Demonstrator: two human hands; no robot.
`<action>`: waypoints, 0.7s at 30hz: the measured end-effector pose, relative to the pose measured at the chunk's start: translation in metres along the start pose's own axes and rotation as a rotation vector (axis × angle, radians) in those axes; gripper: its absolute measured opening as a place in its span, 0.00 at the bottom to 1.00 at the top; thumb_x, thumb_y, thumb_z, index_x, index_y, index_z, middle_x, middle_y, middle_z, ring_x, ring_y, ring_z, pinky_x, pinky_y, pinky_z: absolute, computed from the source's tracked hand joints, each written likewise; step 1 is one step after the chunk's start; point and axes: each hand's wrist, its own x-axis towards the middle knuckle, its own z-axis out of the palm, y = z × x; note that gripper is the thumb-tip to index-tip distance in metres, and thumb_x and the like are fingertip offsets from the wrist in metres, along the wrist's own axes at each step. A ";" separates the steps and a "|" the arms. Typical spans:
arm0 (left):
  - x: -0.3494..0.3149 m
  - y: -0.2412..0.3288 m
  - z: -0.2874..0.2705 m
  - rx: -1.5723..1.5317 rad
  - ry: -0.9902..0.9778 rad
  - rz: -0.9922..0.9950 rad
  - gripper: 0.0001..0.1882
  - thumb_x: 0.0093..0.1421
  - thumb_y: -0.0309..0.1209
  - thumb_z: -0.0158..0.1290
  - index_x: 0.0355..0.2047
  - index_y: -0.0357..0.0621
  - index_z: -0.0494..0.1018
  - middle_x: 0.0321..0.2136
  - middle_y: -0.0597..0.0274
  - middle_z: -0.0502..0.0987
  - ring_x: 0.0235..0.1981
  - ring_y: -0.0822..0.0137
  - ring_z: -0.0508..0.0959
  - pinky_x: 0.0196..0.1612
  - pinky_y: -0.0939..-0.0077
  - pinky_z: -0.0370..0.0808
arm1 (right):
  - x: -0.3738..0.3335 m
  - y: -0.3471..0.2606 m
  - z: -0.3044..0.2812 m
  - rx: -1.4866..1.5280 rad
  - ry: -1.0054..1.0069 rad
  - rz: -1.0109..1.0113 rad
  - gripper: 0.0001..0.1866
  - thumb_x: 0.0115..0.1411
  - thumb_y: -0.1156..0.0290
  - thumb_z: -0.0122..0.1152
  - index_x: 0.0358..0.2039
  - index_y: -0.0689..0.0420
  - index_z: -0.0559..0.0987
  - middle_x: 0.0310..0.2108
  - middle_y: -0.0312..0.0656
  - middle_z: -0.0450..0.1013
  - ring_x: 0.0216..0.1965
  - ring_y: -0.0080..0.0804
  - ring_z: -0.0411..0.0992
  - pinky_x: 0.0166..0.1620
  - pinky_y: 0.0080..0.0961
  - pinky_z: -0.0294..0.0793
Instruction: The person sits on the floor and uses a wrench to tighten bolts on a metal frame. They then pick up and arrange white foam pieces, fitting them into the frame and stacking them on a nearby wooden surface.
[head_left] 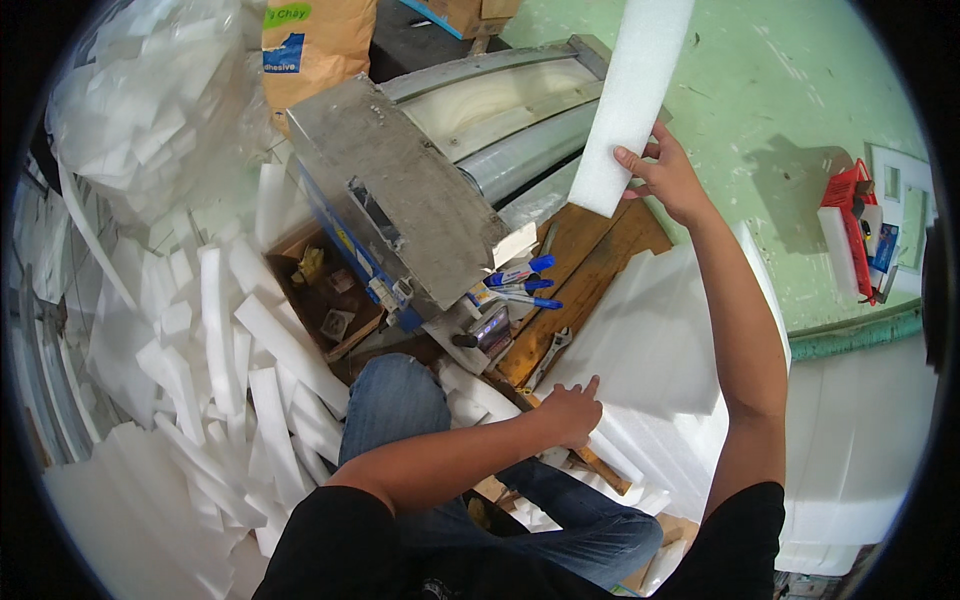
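My right hand (662, 178) grips the lower end of a long white foam strip (635, 95), thumb on its face and fingers behind its edge. The strip rises away from me, past the top of the view. Held low in front of my body, my left hand (572, 412) has its index finger stretched out and carries nothing that I can see. Beside it lies a stack of white foam sheets (640, 330); whether the fingertips touch it I cannot tell. A wrench (552, 352) rests on the wooden bench (560, 290) nearby.
A grey metal box-shaped machine (400, 190) stands ahead, with blue-capped markers (525, 280) at its near corner. Cut foam strips (220, 330) heap up on the left, near a cardboard box (335, 310). A brown paper sack (320, 45) stands behind. A red basket (850, 230) sits far right.
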 end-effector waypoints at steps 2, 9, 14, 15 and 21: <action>0.001 0.000 0.001 0.004 -0.001 0.001 0.35 0.57 0.43 0.65 0.59 0.34 0.71 0.74 0.34 0.50 0.66 0.44 0.69 0.59 0.40 0.72 | 0.007 0.001 -0.006 -0.302 0.029 0.007 0.40 0.62 0.58 0.71 0.68 0.62 0.65 0.48 0.57 0.78 0.48 0.42 0.79 0.40 0.35 0.82; -0.002 -0.003 0.005 0.021 0.006 0.002 0.36 0.57 0.45 0.65 0.59 0.36 0.72 0.74 0.36 0.50 0.65 0.44 0.69 0.59 0.40 0.72 | 0.008 0.002 -0.065 -1.181 -0.121 -0.124 0.33 0.59 0.61 0.69 0.64 0.57 0.73 0.52 0.56 0.78 0.53 0.55 0.76 0.60 0.43 0.73; 0.000 -0.005 0.013 0.050 0.017 -0.003 0.36 0.57 0.45 0.66 0.60 0.36 0.71 0.74 0.37 0.49 0.65 0.43 0.69 0.60 0.40 0.71 | -0.017 -0.051 -0.099 -1.006 -0.223 -0.196 0.27 0.62 0.63 0.64 0.61 0.59 0.77 0.57 0.56 0.76 0.59 0.54 0.73 0.64 0.43 0.69; 0.000 -0.004 0.011 0.057 0.016 -0.003 0.36 0.57 0.45 0.66 0.60 0.36 0.71 0.74 0.37 0.49 0.65 0.43 0.69 0.60 0.40 0.71 | -0.022 -0.050 -0.104 -1.060 -0.204 -0.183 0.27 0.62 0.63 0.64 0.60 0.60 0.77 0.58 0.56 0.75 0.60 0.54 0.72 0.65 0.43 0.68; -0.003 -0.003 0.009 0.060 0.021 0.024 0.37 0.56 0.45 0.66 0.60 0.36 0.71 0.74 0.36 0.50 0.64 0.42 0.70 0.60 0.40 0.71 | -0.043 -0.030 -0.109 -1.098 -0.182 -0.080 0.26 0.63 0.64 0.63 0.59 0.64 0.77 0.60 0.58 0.73 0.63 0.55 0.69 0.68 0.43 0.63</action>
